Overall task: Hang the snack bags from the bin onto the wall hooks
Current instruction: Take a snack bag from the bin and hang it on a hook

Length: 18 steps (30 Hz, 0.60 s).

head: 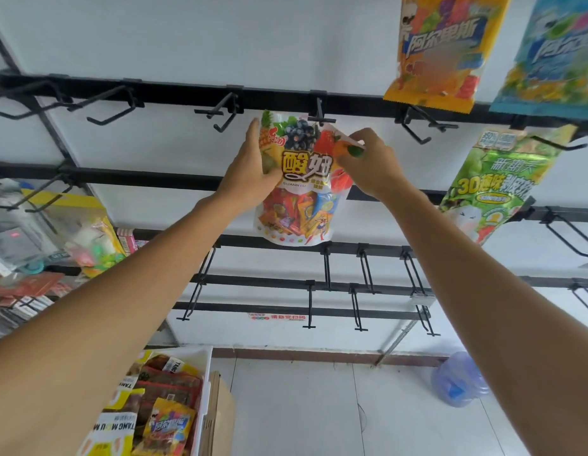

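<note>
A white fruit-printed snack bag (297, 199) is held up against the wall rack, its top edge just under a black hook (320, 115). My left hand (253, 169) grips the bag's left side. My right hand (368, 162) pinches its upper right corner. Whether the bag's hole is on the hook is hidden. The white bin (203, 383) at the bottom left holds several more snack bags (169, 390).
Black rails carry several bare hooks (225, 111) left, right and below. Hung bags: orange (447, 51), blue (555, 54), green (496, 185). A shelf of goods (55, 235) stands on the left. A cardboard box (220, 413) sits beside the bin; a blue water jug (458, 380) lies on the floor.
</note>
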{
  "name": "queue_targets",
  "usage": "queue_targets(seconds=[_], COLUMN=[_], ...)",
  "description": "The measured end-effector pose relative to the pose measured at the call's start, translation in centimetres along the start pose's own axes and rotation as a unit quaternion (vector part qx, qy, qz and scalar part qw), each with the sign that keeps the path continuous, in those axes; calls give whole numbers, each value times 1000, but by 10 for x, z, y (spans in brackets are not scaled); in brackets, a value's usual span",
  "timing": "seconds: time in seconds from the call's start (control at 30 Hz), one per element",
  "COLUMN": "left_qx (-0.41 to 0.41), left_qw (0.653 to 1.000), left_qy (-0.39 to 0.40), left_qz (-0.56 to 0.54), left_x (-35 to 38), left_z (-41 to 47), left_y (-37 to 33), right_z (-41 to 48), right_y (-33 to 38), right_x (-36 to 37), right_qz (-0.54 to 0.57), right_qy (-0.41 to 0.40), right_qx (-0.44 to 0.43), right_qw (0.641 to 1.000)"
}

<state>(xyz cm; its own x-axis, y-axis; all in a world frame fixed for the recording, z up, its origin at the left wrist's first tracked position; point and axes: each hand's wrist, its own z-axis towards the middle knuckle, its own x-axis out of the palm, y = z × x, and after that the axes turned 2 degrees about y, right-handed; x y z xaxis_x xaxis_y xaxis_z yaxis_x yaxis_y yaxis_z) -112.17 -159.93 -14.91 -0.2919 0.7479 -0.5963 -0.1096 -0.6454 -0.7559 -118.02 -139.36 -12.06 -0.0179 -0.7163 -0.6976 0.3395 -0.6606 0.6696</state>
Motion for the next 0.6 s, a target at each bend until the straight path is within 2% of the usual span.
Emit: queue_targets(seconds=[0.13,0.2,0.27,0.37,0.47,0.6], left_qx=[-43,-50,-48,-52,-56,-76], left_qw=[997,992,984,963,943,932], left_qy=[17,41,101,176,183,181], left_qz=[63,108,140,198,273,303], left_x=[-1,-2,-5,-11,-21,-47], left_z=[-21,-32,-42,-62,-82,-120], left_y=[-5,-5,-4,-8,-11,-3], right_z=[-24,-42,-65,-97,-112,-122], right_y=[-4,-5,-3,10,28,58], right_x=[-2,-3,-2,8,24,48], right_qz=[41,18,-71,-175,-196,-212], right_qy=[7,31,117,223,240,230], right_qx=[95,126,101,48,-24,-96], right_qw=[995,991,985,958,951,945])
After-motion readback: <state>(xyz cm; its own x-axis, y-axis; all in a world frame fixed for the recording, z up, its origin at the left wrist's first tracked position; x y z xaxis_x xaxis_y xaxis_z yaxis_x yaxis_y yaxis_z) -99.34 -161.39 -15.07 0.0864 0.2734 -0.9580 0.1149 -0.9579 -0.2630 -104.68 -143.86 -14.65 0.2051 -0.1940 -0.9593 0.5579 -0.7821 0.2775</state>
